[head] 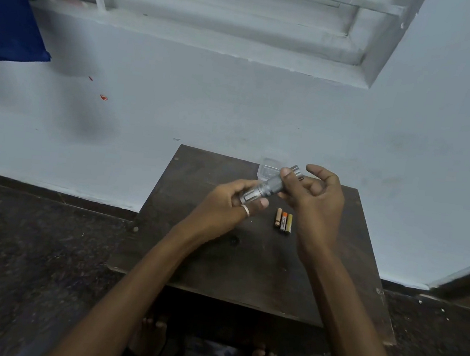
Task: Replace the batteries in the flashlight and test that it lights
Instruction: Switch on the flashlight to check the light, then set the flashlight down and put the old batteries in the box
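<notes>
Bare feet (150,334) under worktop (218,269). Above it, flashlight (270,186) spans both hands: left grip (234,204) curled round near end, right grip (313,197) pinching far end. Three batteries (283,221) lie just beside, clear case (268,167) behind

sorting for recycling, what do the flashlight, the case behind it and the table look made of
The flashlight: probably metal, matte grey with ribbed grip. The case: clear plastic, see-through. The table: dark wood or laminate, worn matte top.
</notes>
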